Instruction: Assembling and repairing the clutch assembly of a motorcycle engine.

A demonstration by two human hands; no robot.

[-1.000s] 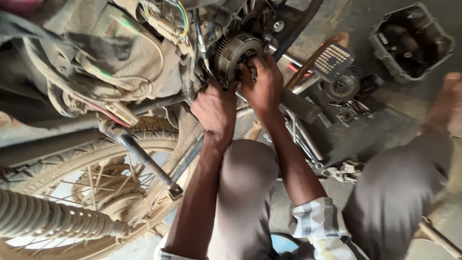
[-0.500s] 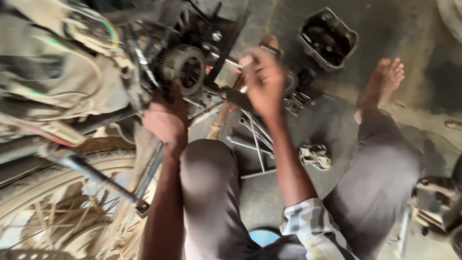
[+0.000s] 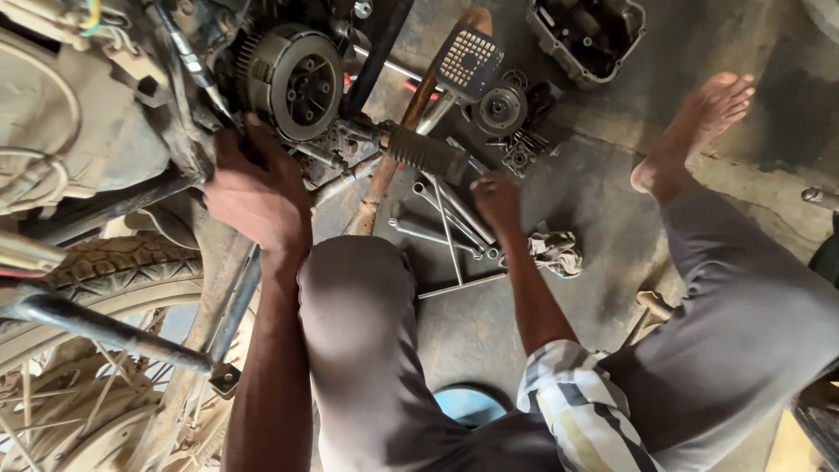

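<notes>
My left hand (image 3: 255, 194) presses against the engine case just below the clutch (image 3: 295, 80), fingers curled on the metal there, seemingly to brace me; I cannot tell whether it grips anything. My right hand (image 3: 496, 199) reaches down to the wrenches (image 3: 441, 218) laid on the floor (image 3: 603, 192) beside my knee, fingers bent over one; a firm grasp isn't clear. The wrenches lie fanned within arm's reach, near a rag (image 3: 552, 251). The footpeg (image 3: 428, 151) juts between both hands.

Clutch (image 3: 297, 80) left of footpeg (image 3: 428, 154); wrenches (image 3: 441, 223) on floor (image 3: 603, 192) below footpeg.
</notes>
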